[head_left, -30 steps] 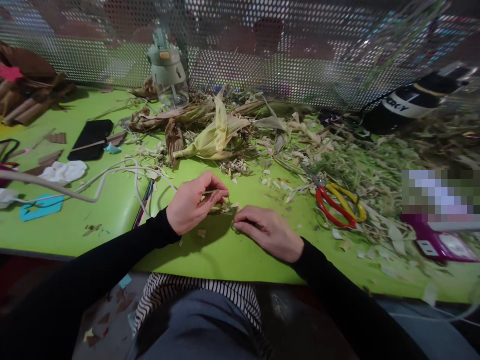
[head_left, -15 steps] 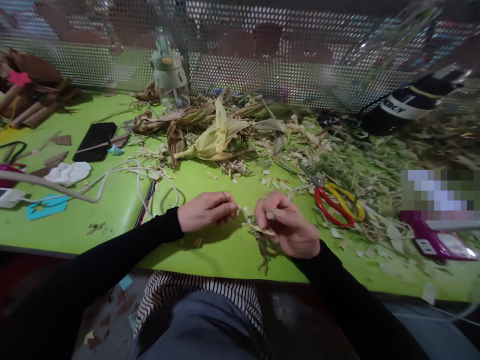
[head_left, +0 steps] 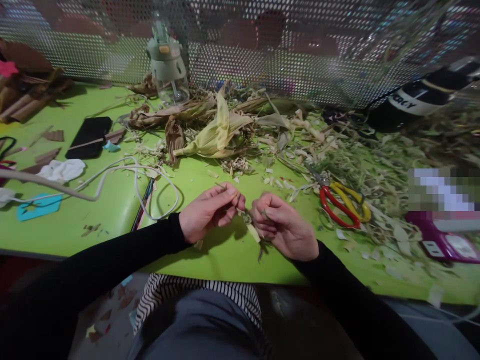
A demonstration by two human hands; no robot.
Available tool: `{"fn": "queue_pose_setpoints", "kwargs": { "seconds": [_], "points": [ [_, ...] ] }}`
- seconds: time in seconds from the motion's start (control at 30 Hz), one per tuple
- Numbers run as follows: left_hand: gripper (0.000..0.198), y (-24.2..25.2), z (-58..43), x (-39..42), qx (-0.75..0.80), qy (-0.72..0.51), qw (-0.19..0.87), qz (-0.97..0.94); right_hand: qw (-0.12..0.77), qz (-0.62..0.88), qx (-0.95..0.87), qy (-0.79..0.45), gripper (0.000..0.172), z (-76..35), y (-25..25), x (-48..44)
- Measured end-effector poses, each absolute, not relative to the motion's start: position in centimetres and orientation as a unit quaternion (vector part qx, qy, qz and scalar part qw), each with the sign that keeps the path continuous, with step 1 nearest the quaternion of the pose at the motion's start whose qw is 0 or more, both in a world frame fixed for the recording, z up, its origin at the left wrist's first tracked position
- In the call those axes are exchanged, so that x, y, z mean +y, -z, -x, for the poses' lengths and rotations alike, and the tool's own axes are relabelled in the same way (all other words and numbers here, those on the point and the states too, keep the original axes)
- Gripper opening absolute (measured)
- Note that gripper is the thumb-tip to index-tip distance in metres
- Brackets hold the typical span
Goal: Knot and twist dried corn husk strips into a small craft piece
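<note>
Running under everything from left edge to right edge, a green tabletop point(head_left: 112, 220). Strewn along the far edge and down the right side, a heap of plant scraps point(head_left: 360, 150). Just in front of the far-edge part, near the middle, a pale yellow husk point(head_left: 210, 142), stem end toward the left edge. Right of centre, well apart from both hands, a hand tool point(head_left: 324, 185) with one red and one yellow handle.

Over the middle of the near edge, facing each other, a left hand point(head_left: 210, 205) and a right hand point(head_left: 287, 227). On the left, thumb and forefinger pinched tight; on the right, fingers curled in narrow around plant matter. Between the two, a small plant bundle point(head_left: 253, 231), just right of the left fingertips and a little toward the near edge from them, directly against the left side of the right fingers. Nearer, then, to the right hand, and apparently gripped there. Long axis slanting from the left fingertips toward the near edge and slightly rightward, wispy ends trailing beneath the right fingers. Cannot tell whether touching the tabletop or hanging just above.

Smaller again, poking out past the left thumb toward the far edge, a thin stem point(head_left: 220, 185), seemingly held in the pinch. By the right thumb, a green scrap point(head_left: 264, 214), too blurred to tell whether joined to the bundle.
</note>
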State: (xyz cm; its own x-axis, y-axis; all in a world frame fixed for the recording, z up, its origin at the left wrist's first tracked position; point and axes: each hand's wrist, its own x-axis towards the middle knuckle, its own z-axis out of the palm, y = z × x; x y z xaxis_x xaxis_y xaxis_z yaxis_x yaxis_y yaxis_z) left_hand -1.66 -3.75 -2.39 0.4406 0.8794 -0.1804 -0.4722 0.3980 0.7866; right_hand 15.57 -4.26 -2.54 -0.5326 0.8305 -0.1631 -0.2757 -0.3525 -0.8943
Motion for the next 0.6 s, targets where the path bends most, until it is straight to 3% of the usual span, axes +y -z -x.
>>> {"fn": "queue_pose_setpoints", "kwargs": {
  "seconds": [0.1,0.23,0.33,0.6],
  "points": [
    [0.026,2.1,1.9,-3.6,0.303,-0.434,0.773,-0.350,0.367,0.320,-0.452,-0.747,0.021,-15.7,2.5,-4.1],
    [0.016,2.9,1.8,-3.5,0.282,-0.432,0.775,-0.365,0.446,0.309,-0.443,-0.714,0.021,-16.0,2.0,-3.6],
    [0.047,3.6,1.0,-3.6,0.287,-0.373,0.800,-0.373,0.487,0.279,-0.438,-0.702,0.017,-16.1,1.7,-3.2],
    [0.037,3.3,0.7,-3.7,0.317,-0.394,0.799,-0.325,0.454,0.272,-0.503,-0.684,0.010,-17.0,1.9,-2.6]
  ]
}}
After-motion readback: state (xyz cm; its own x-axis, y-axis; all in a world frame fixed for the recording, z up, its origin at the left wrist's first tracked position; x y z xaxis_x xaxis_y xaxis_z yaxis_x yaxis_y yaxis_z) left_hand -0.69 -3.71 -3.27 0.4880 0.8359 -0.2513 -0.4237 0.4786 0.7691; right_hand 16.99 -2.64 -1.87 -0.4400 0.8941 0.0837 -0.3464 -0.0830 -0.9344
